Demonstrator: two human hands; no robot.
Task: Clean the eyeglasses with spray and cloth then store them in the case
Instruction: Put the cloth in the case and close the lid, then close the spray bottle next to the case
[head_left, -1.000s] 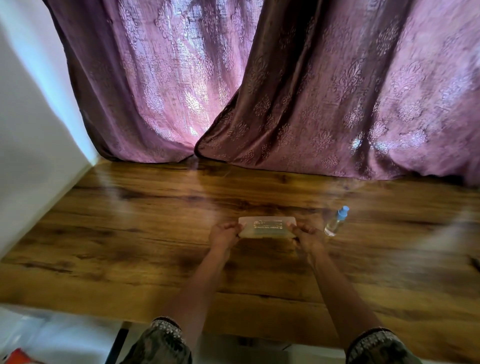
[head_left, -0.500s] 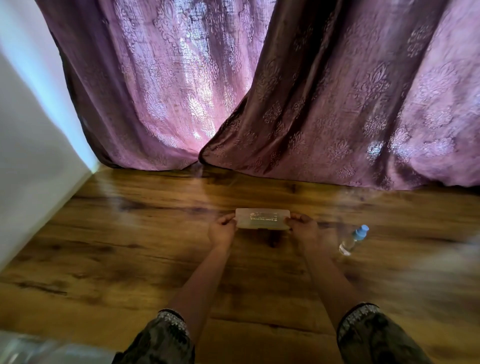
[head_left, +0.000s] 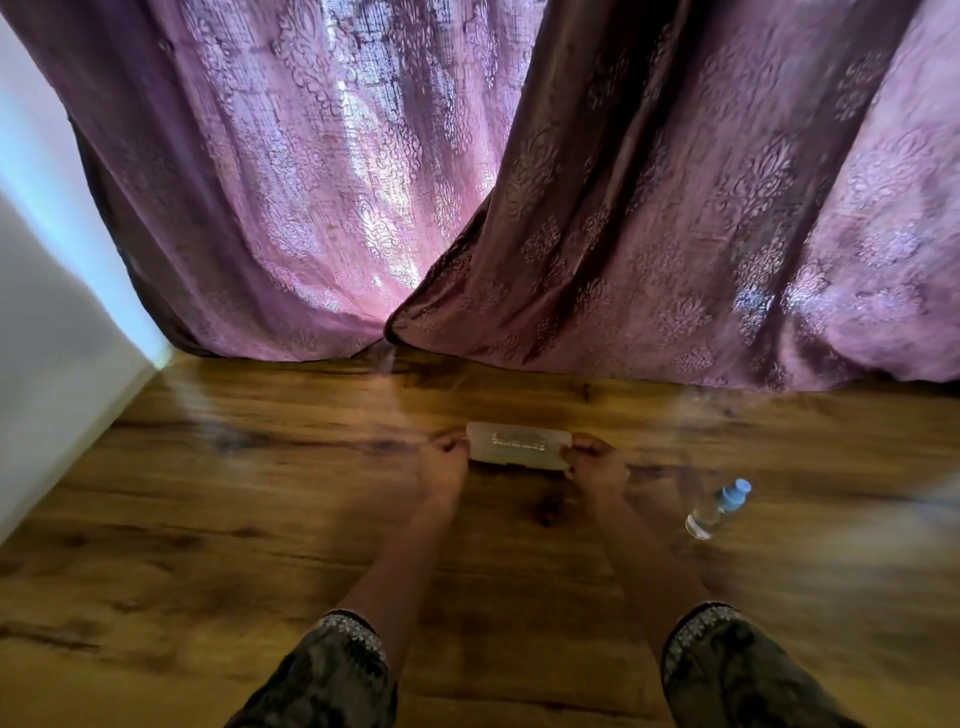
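Note:
A translucent, closed eyeglass case (head_left: 518, 445) lies flat on the wooden table (head_left: 260, 519), far out from me near the curtain. My left hand (head_left: 444, 463) grips its left end and my right hand (head_left: 597, 465) grips its right end, fingers curled round the edges. A small clear spray bottle (head_left: 717, 509) with a blue cap lies on its side to the right of my right hand. Neither the eyeglasses nor a cloth can be seen; the case's content is too blurred to tell.
Purple patterned curtains (head_left: 571, 208) hang down to the table's far edge just behind the case. A white wall (head_left: 57, 312) borders the table on the left. Bare wood spreads left and right of my arms.
Both hands have pushed the case farther away across the table toward the curtain. The view has tilted, so the bottle now sits lower right of my right hand.

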